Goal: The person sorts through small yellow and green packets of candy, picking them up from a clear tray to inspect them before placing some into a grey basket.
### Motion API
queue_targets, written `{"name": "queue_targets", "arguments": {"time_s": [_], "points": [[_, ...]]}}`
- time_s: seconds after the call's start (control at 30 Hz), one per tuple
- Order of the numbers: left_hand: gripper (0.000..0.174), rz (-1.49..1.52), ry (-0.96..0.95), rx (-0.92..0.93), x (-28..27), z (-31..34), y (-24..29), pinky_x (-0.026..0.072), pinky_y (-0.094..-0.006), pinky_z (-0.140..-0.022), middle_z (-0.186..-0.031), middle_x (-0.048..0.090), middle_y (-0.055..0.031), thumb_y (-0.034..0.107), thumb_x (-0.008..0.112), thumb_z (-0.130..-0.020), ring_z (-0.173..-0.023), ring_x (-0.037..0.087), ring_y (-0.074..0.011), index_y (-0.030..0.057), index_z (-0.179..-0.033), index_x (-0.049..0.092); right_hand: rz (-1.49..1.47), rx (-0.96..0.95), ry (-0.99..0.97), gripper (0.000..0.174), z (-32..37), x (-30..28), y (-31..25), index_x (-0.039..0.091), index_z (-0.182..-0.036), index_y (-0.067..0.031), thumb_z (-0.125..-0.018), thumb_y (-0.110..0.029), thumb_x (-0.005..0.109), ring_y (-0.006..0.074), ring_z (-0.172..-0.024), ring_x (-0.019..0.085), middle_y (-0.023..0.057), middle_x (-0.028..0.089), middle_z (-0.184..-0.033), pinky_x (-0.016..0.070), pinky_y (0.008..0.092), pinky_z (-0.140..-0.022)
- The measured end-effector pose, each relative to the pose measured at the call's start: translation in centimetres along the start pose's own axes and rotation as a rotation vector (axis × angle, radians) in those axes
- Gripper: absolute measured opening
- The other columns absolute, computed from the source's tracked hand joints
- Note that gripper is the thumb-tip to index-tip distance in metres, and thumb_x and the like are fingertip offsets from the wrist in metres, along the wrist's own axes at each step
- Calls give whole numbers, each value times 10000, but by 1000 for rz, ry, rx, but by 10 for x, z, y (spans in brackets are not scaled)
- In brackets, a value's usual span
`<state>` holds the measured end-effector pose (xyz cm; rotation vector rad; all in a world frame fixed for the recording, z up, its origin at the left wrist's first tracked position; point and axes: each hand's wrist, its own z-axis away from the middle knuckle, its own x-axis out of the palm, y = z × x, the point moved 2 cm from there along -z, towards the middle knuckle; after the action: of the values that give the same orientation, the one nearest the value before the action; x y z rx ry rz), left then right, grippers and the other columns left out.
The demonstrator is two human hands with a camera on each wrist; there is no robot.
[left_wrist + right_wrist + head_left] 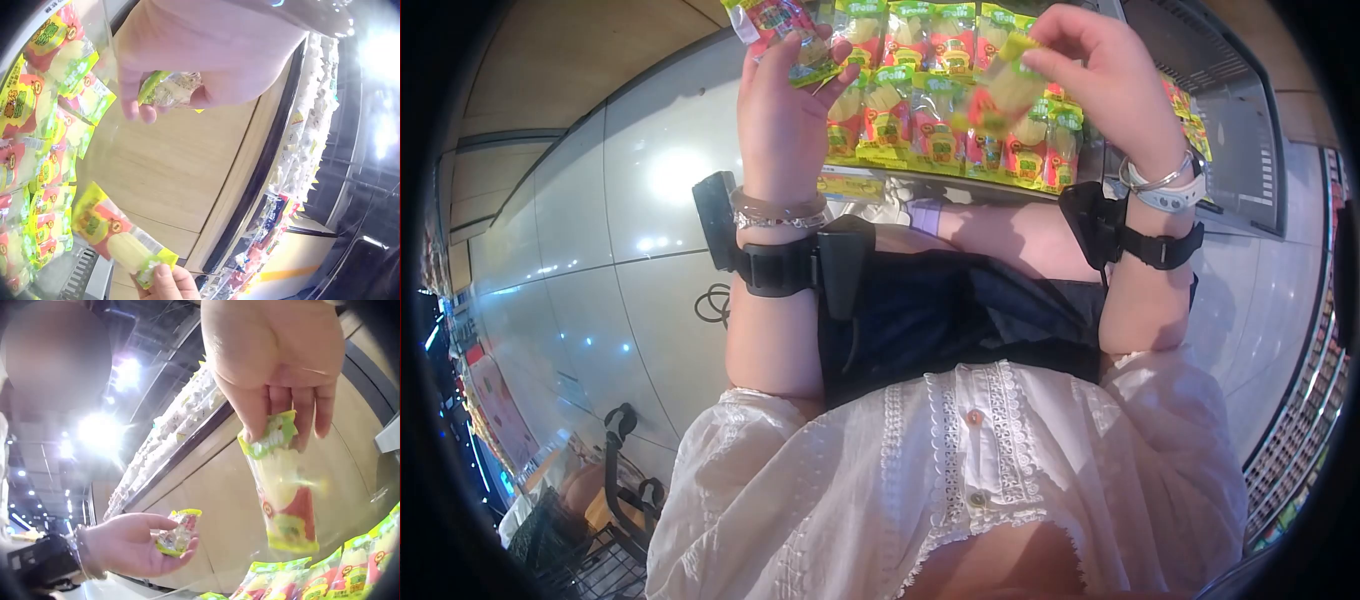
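Observation:
My left hand [785, 120] holds a small clear, red and green packet [785, 38] with its fingers curled about it; the left wrist view shows part of that packet [170, 89] in the palm. My right hand [1100, 80] pinches a yellow-green and red snack packet [1005, 88] by its green end, and the packet [286, 494] hangs down from thumb and fingers in the right wrist view. Beneath and between the hands lie rows of similar packets [887, 110]. The held packet in the right hand is above them, partly blurred in the head view.
A grey bin edge [1250, 130] stands right of the packets. Wooden panels [181, 156] rise beyond, with a shelf of white packages [169, 434] above. A black cart handle [615, 450] is at lower left, on the tiled floor [560, 290] side.

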<state>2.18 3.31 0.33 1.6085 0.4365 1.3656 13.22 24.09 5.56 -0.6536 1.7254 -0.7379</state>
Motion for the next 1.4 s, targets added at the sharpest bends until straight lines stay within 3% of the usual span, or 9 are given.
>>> {"name": "queue_targets", "arguments": {"time_s": [0.23,0.47,0.53,0.73,0.87,0.93,1.03,1.17,1.4], "points": [[302,-15,-44,-147,4,1,0,427,-410,-829,-1060,525,-147,170,452,-848,-986,515,-278,30,-1111,403,0,139,-280,145,1,25,29,557,-830,20,-713,-62,582,175,-660,561,100,572,-692,448,282,-620],[342,-59,-123,-231,10,3,-1,428,-404,-836,-1083,519,-161,186,418,-861,-999,515,-292,23,-1159,376,168,163,-317,165,-1,46,48,564,-869,-12,-707,-44,561,279,-800,574,142,597,-823,454,336,-710],[372,-70,-173,-256,12,4,-3,446,-382,-823,-1105,510,-168,190,400,-868,-1002,517,-289,9,-1190,360,197,234,-201,194,0,56,60,531,-908,-6,-723,-46,575,175,-744,557,94,565,-757,441,280,-686],[384,-170,-303,-266,21,9,-5,450,-360,-831,-1125,501,-172,183,391,-881,-1013,520,-261,-24,-1203,360,265,280,-110,284,2,63,59,531,-988,-65,-714,-93,601,262,-865,572,150,590,-883,447,334,-749],[388,-245,-376,-308,24,10,-7,446,-348,-839,-1121,511,-150,190,404,-884,-1020,516,-240,-14,-1211,356,262,167,81,285,-5,55,44,528,-993,-43,-724,-95,604,246,-876,573,137,591,-876,441,314,-764],[354,-286,-408,-352,27,15,-9,463,-276,-740,-989,575,-74,238,516,-847,-883,567,-157,-2,-1104,475,-425,190,223,266,-11,50,35,559,-980,-8,-769,-165,599,133,-790,581,96,614,-837,452,263,-689],[369,-607,-533,-228,27,19,-13,452,-249,-708,-982,572,-66,256,524,-847,-828,561,-119,-8,-1101,480,-712,171,121,265,-7,44,11,570,-965,18,-792,-182,595,61,-734,546,39,608,-781,436,204,-655],[331,-659,-499,-204,31,22,-13,444,-225,-656,-919,584,-44,256,539,-841,-769,546,-87,1,-1051,524,-454,115,11,217,-5,33,16,585,-920,22,-785,-147,597,81,-703,551,30,608,-762,435,199,-646],[182,-498,-233,-192,24,10,-5,454,-210,-647,-817,604,-15,151,562,-823,-743,543,-69,7,-930,590,-415,80,161,173,-5,20,9,589,-869,15,-779,-132,601,79,-720,546,25,599,-760,437,213,-668]]}}
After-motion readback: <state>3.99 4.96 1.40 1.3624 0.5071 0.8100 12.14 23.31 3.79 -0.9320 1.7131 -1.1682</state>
